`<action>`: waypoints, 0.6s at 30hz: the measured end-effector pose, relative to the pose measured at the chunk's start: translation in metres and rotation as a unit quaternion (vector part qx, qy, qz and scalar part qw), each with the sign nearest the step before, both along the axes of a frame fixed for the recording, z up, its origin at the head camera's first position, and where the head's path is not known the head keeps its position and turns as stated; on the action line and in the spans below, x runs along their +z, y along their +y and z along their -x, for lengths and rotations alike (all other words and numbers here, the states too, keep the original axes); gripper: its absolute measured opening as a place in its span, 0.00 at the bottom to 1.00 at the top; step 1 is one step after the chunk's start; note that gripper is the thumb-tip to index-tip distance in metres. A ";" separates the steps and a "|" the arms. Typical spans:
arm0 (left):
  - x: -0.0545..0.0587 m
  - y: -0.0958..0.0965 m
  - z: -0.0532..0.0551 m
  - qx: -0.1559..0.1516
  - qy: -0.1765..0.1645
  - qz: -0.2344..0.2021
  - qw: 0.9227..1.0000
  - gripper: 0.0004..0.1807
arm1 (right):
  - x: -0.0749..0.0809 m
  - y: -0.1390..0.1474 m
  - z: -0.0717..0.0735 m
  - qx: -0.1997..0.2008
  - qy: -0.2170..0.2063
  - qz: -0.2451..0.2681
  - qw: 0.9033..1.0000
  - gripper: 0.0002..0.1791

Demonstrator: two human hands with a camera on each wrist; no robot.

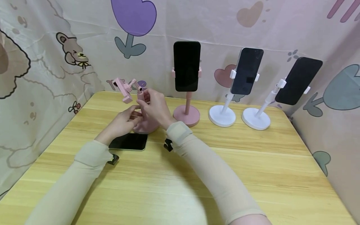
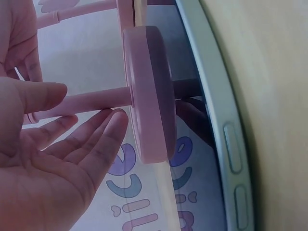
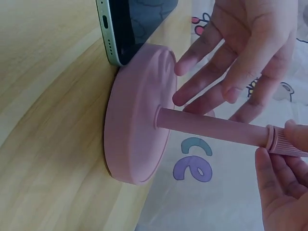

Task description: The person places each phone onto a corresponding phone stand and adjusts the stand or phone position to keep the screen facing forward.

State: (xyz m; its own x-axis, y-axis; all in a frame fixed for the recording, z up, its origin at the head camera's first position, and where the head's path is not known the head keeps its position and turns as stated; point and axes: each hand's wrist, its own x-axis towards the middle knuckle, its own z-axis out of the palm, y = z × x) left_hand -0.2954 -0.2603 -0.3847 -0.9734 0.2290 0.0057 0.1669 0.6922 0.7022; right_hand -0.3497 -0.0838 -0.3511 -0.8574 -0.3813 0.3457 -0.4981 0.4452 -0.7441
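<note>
A pink phone stand (image 1: pixel 147 126) stands upright at the table's left back, its clamp (image 1: pixel 122 90) tilted over to the left with no phone in it. My right hand (image 1: pixel 156 106) pinches the ribbed collar (image 3: pixel 288 147) at the top of the pole between thumb and fingers. Lower down, my left hand (image 1: pixel 122 122) is beside the pole (image 3: pixel 211 126), its fingers loosely spread and some of them close against it. A dark-screened phone (image 1: pixel 130 142) with a pale green edge lies flat before the base, partly under my left wrist.
To the right stand another pink stand (image 1: pixel 186 116) and two white stands (image 1: pixel 222 116) (image 1: pixel 256 119), each holding a phone upright or tilted. A printed cloth (image 1: pixel 163 40) hangs behind and at both sides of the wooden table (image 1: pixel 146 187).
</note>
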 end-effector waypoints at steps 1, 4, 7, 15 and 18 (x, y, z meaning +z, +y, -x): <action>0.000 0.000 -0.001 -0.003 0.004 -0.001 1.000 0.29 | 0.000 0.002 -0.001 0.003 0.002 -0.001 1.000 0.14; 0.000 0.002 -0.003 -0.011 0.012 -0.005 1.000 0.27 | 0.000 0.006 -0.002 0.015 0.010 0.007 1.000 0.14; 0.000 0.005 -0.005 -0.018 0.015 -0.012 1.000 0.29 | -0.001 0.012 -0.003 0.025 0.015 0.011 1.000 0.13; -0.002 0.010 -0.006 -0.034 0.020 -0.014 0.999 0.34 | -0.002 0.030 -0.004 0.042 0.003 -0.007 0.999 0.14; -0.002 0.013 -0.007 -0.046 0.021 -0.006 0.999 0.30 | -0.001 0.038 -0.005 0.051 0.000 -0.011 0.999 0.16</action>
State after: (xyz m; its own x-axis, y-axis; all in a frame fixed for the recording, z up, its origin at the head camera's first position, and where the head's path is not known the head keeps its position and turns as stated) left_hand -0.2881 -0.2478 -0.3866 -0.9472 0.3167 0.0501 0.2591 0.6639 0.7015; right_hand -0.3451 -0.0463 -0.3526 -0.8139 -0.4743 0.3357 -0.5412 0.4083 -0.7351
